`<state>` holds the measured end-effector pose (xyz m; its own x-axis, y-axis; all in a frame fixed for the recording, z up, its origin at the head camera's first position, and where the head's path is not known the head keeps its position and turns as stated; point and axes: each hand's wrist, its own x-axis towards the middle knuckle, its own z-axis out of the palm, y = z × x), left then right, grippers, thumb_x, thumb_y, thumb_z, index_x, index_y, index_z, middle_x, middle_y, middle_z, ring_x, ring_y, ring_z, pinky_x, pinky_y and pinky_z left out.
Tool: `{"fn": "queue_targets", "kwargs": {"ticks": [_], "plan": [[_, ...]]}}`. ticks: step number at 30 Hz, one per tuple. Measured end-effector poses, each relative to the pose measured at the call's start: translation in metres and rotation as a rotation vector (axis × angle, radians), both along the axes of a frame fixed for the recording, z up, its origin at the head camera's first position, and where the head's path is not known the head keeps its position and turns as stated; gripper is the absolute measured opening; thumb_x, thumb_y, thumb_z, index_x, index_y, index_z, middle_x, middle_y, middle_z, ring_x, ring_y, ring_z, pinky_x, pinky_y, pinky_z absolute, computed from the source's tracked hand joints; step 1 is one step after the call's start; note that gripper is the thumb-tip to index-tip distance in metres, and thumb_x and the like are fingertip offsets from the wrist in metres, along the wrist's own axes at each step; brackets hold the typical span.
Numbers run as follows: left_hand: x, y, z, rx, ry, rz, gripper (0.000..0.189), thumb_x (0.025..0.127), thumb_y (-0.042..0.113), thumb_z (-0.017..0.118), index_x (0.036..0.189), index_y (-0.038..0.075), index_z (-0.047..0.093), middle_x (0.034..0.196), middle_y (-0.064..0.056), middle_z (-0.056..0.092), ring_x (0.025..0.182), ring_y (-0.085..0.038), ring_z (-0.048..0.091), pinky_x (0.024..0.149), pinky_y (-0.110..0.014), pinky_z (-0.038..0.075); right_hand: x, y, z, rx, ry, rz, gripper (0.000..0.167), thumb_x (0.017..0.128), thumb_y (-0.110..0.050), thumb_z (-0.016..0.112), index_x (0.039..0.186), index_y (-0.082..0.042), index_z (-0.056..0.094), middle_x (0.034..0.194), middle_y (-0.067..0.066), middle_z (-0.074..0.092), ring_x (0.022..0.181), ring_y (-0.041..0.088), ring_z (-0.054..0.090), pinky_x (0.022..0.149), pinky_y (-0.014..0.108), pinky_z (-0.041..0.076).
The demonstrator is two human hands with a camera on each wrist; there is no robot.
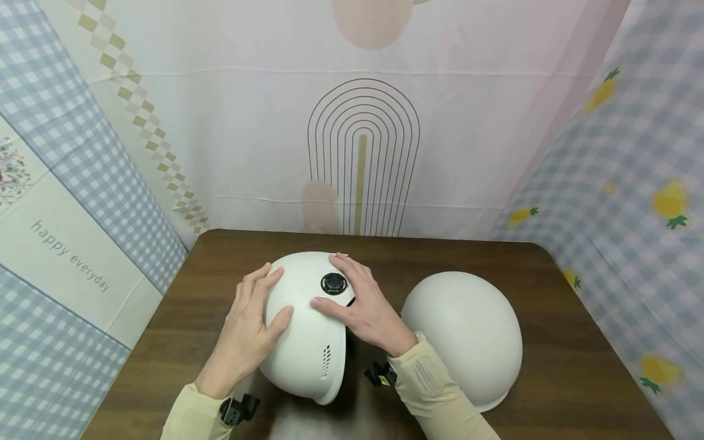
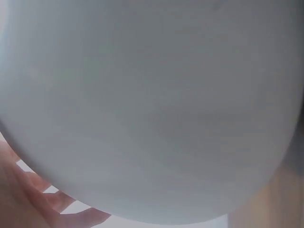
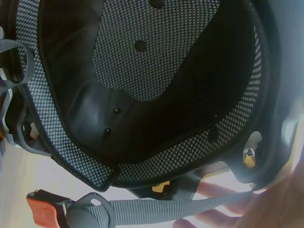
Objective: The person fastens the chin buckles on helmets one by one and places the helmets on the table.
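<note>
Both hands hold a white helmet (image 1: 302, 342) tilted on its side over the table. My left hand (image 1: 244, 330) grips the left of its shell, thumb and fingers spread over the curve; the shell fills most of the left wrist view. On the other side, my right hand (image 1: 368, 302) grips the shell near a round black vent (image 1: 333, 283), its thumb on the outer surface. The right wrist view looks into the helmet, onto a black lining with grey mesh padding (image 3: 137, 52). A grey chin strap (image 3: 161, 211) with a red buckle part (image 3: 43, 213) hangs there.
A second white dome-shaped helmet (image 1: 464, 336) rests on the dark wooden table (image 1: 572, 366), to the right and partly behind my right forearm. Patterned cloth (image 1: 253, 134) hangs behind the table and along both sides.
</note>
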<state>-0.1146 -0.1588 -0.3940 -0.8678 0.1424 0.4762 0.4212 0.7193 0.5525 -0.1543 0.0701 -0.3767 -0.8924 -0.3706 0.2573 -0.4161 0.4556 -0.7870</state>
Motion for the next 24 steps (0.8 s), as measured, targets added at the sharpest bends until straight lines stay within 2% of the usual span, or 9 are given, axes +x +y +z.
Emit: {"fn": "queue_targets", "kwargs": {"ticks": [5,11,15,18,21,24], "plan": [[-0.003,0.004,0.004,-0.009,0.043,0.002,0.058,0.088,0.034,0.062,0.136,0.005,0.047,0.147,-0.011,0.039,0.134,-0.03,0.038,0.098,-0.058,0.032,0.0,0.0,0.001,0.028,0.012,-0.009,0.078,0.082,-0.062,0.066,0.147,-0.024,0.043,0.153,-0.005,0.034,0.141,0.012,0.023,0.108,0.054,0.028],[-0.004,0.007,0.005,0.002,0.05,-0.031,0.059,0.089,0.031,0.061,0.136,0.0,0.044,0.152,-0.005,0.037,0.142,-0.026,0.03,0.107,-0.057,0.027,0.001,0.001,0.002,0.043,0.019,-0.01,0.079,0.082,-0.063,0.065,0.146,-0.023,0.044,0.152,-0.005,0.035,0.14,0.014,0.025,0.108,0.053,0.028],[-0.004,0.01,0.011,-0.03,-0.007,-0.04,0.06,0.092,0.034,0.06,0.141,0.005,0.041,0.153,-0.008,0.034,0.143,-0.03,0.026,0.107,-0.06,0.028,0.001,0.001,0.002,0.06,0.032,-0.017,0.079,0.082,-0.064,0.064,0.146,-0.023,0.044,0.152,-0.004,0.035,0.139,0.015,0.027,0.108,0.053,0.026],[-0.005,0.012,0.019,-0.098,-0.054,-0.048,0.062,0.095,0.04,0.057,0.148,0.016,0.037,0.153,-0.014,0.03,0.141,-0.037,0.025,0.103,-0.065,0.028,0.001,0.0,0.002,0.084,0.051,-0.032,0.079,0.083,-0.066,0.063,0.146,-0.023,0.044,0.152,-0.003,0.036,0.139,0.016,0.027,0.108,0.055,0.025],[-0.005,0.013,0.024,-0.149,-0.086,-0.049,0.059,0.096,0.045,0.055,0.15,0.027,0.038,0.152,-0.018,0.028,0.14,-0.041,0.025,0.101,-0.068,0.028,0.001,-0.002,0.002,0.101,0.062,-0.043,0.079,0.083,-0.067,0.061,0.146,-0.023,0.044,0.152,-0.002,0.035,0.14,0.018,0.027,0.106,0.057,0.025],[-0.004,0.013,0.025,-0.157,-0.092,-0.046,0.055,0.096,0.046,0.055,0.147,0.027,0.044,0.153,-0.017,0.027,0.141,-0.041,0.024,0.101,-0.068,0.028,0.002,-0.003,0.003,0.11,0.061,-0.043,0.08,0.083,-0.068,0.06,0.147,-0.023,0.043,0.153,-0.004,0.034,0.139,0.017,0.027,0.106,0.058,0.025]]}}
